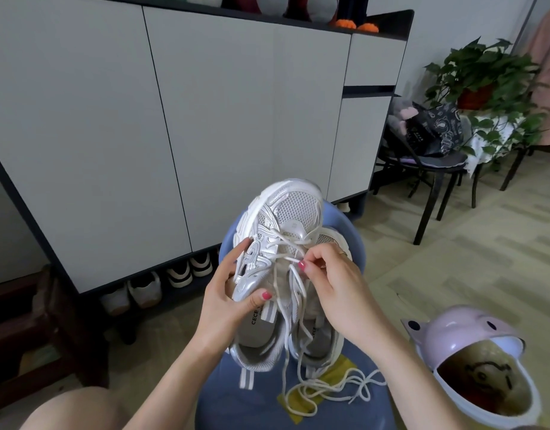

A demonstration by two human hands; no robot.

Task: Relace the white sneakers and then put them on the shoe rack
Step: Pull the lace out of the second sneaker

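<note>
Over the blue stool (354, 231), my left hand (227, 302) grips the white sneaker (283, 231) by its side, toe tilted up and away. Its mate (326, 336) lies mostly hidden behind my right hand (335, 287), which pinches the lace (286, 259) above the eyelets.

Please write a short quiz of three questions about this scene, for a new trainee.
1. True or false: the left hand grips the raised sneaker.
2. The right hand pinches: A) the lace B) the pink bin C) a chair leg.
3. Fill in: the second sneaker lies on the blue ____.

Key: 1 true; 2 A; 3 stool.
</note>
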